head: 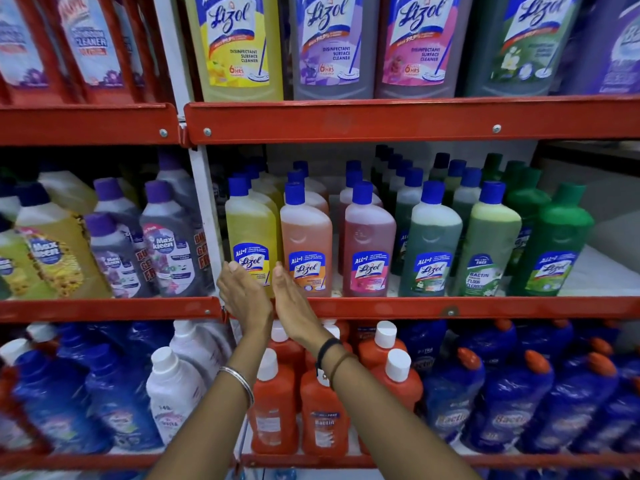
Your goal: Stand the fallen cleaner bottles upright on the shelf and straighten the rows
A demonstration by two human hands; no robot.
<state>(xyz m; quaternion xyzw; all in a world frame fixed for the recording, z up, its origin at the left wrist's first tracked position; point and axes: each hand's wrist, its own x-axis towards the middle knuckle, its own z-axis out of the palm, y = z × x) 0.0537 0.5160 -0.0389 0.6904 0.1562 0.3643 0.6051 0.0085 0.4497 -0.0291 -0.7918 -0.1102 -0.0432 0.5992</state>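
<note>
On the middle shelf (415, 308) stand upright rows of Lizol bottles with blue caps. A yellow bottle (250, 230) is at the front left, an orange one (306, 237) beside it, then a pink one (369, 242) and green ones (433, 244). My left hand (242, 296) and my right hand (294, 306) are held flat with fingers together, one on each side of the yellow bottle's base, at the shelf's front edge. Neither hand holds anything. No bottle in these rows lies on its side.
Large Lizol bottles (239, 46) fill the top shelf. Maxkleen bottles (166, 244) lean in the left bay past a white upright post (204, 202). Below are orange (273, 403), white (173, 393) and blue bottles (512, 410). A bare white gap (599, 268) lies at the shelf's right end.
</note>
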